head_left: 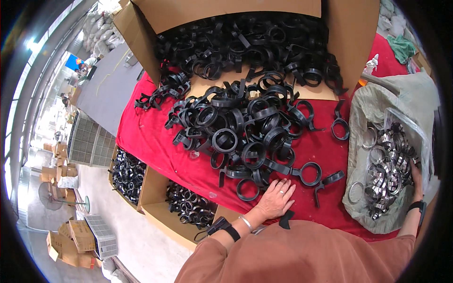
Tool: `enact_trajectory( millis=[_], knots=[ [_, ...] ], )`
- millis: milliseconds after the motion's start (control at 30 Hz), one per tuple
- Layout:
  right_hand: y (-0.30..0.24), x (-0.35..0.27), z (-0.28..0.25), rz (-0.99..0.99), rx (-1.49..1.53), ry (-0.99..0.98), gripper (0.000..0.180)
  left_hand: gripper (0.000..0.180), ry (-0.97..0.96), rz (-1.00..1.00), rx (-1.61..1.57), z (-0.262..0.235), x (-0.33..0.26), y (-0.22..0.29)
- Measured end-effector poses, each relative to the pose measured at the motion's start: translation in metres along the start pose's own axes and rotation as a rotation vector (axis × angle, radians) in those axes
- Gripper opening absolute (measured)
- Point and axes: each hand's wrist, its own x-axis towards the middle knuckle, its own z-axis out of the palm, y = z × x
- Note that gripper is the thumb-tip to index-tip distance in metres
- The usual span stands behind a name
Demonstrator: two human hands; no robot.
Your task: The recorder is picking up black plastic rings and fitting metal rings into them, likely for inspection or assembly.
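The left hand [277, 198] lies flat and open on the red cloth [151, 141], holding nothing, its fingertips just beside a black plastic ring clamp [248, 189] at the near edge of the clamp pile [240, 127] spilling from the tipped cardboard box [349, 33]. The right hand [417, 181] reaches into the clear bag of metal rings [389, 170] at the table's right end. Its fingers seem buried among them, so I cannot tell its grip.

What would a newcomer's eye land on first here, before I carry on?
First the big heap of black plastic ring clamps spilling from the open cardboard box onto the red cloth in the middle. Next, the shiny metal rings in a clear bag at the right, where the right hand reaches in. The left hand lies flat on the cloth at the heap's near edge.
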Motion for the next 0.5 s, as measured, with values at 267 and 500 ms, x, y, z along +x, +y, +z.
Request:
enact_trajectory(
  millis=[267, 500],
  knots=[
    [-0.108, -0.108, 0.018, -0.079, 0.392, 0.040, 0.050, 0.043, 0.021, 0.012, -0.020, -0.001, 0.003, 0.003],
    [-0.202, -0.140, 0.055, 0.057, 0.714, -0.333, 0.029, 0.040, 0.006, 0.040, 0.068, -0.005, 0.017, 0.007]
  ],
)
